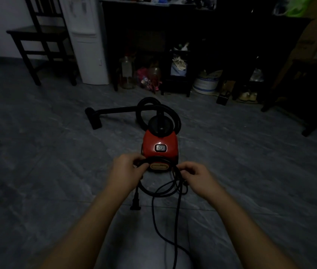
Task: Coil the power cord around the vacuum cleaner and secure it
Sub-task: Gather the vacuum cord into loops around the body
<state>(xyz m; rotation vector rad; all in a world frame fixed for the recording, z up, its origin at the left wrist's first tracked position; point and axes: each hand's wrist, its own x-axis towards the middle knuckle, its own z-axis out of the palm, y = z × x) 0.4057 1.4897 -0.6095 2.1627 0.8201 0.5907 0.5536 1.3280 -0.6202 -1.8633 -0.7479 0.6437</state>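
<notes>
A small red vacuum cleaner (160, 146) stands on the grey tiled floor in the middle of the view, its black hose (154, 109) looped behind it and its floor nozzle (93, 118) out to the left. The black power cord (165, 191) runs around the vacuum's near end and hangs in loose loops toward me. My left hand (127, 170) grips the cord at the vacuum's near left corner. My right hand (196, 177) pinches the cord at the near right. The plug (135, 204) dangles below my left hand.
A dark wooden chair (41, 41) and a white appliance (87, 39) stand at the back left. Dark shelving (192, 35) with jars, a bucket and shoes beneath it lines the back wall. Another dark furniture piece (309, 105) is at the right.
</notes>
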